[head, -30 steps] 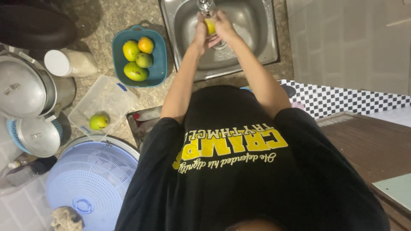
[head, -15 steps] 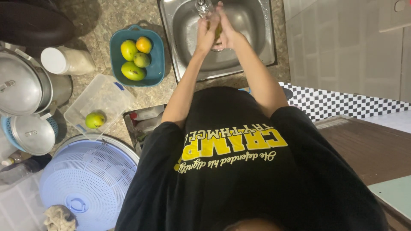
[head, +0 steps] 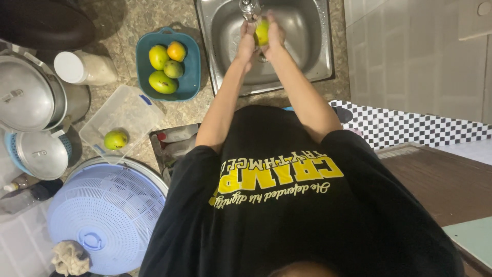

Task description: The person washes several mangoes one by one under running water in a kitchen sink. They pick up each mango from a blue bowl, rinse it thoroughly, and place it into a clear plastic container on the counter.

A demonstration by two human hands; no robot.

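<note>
Both hands, left hand point(head: 246, 43) and right hand point(head: 277, 36), are clasping a green fruit point(head: 262, 32) under the tap point(head: 249, 8) over the sink point(head: 307, 46). Turning the fruit while rubbing is likely rinsing every side.

Tap point(head: 249, 7) cut off by top edge above sink point(head: 318, 46). Fruit point(head: 262, 32) mostly covered by both hands; we see only yellow-green strip. Dark pan point(head: 41, 20) at countertop's far left corner cropped. Bottles point(head: 20, 187) at left edge too blurred to tell.

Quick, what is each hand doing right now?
Left hand: closed on the green fruit, under the tap.
Right hand: closed on the same fruit.
</note>
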